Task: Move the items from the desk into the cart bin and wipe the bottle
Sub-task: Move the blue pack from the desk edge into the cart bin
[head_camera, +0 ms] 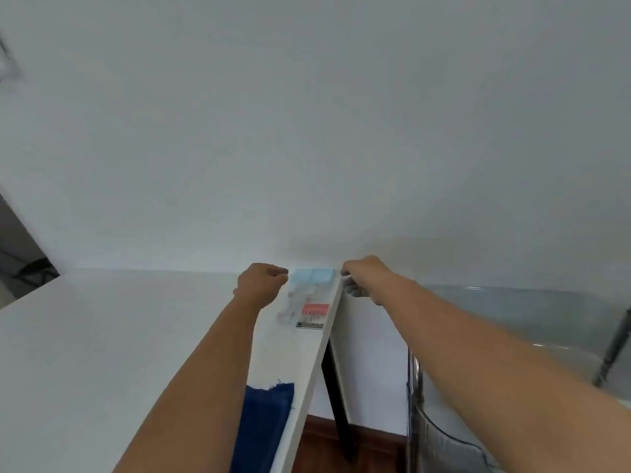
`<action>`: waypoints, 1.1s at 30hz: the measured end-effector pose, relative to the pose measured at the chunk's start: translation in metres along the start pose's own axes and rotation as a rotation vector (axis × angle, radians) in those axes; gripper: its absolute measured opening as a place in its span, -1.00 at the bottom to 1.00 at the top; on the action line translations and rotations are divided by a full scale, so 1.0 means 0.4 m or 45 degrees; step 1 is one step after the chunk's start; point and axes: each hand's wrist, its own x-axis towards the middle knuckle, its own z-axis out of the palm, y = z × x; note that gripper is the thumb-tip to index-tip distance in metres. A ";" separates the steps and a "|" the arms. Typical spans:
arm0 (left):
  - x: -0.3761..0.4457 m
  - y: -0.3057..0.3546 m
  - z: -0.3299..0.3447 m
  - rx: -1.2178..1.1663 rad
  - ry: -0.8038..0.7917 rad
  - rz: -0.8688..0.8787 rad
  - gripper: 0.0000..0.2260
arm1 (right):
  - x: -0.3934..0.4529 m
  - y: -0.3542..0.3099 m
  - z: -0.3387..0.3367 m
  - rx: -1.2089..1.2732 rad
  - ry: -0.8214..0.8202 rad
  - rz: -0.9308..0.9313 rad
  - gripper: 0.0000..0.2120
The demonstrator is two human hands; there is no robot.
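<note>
A light blue flat pack (314, 275) lies at the far right corner of the white desk (119, 336), against the wall. Just in front of it lies a clear plastic packet with a red and black label (310, 312). My left hand (262, 281) is curled into a fist just left of the blue pack, and I see nothing in it. My right hand (362, 278) is at the desk's right edge beside the blue pack, thumb above and fingers below the edge; blur hides what it grips. A dark blue cloth (268, 421) lies on the desk near me. No bottle is in view.
A translucent bin (512, 315) on a metal-framed cart (614, 349) stands right of the desk, below desk height. A black desk leg (336, 404) stands over the brown wooden floor (368, 448). A plain white wall lies straight ahead.
</note>
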 end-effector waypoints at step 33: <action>0.194 0.115 0.216 0.791 -0.235 -0.244 -0.48 | 0.155 0.025 0.015 0.104 0.162 0.310 -0.67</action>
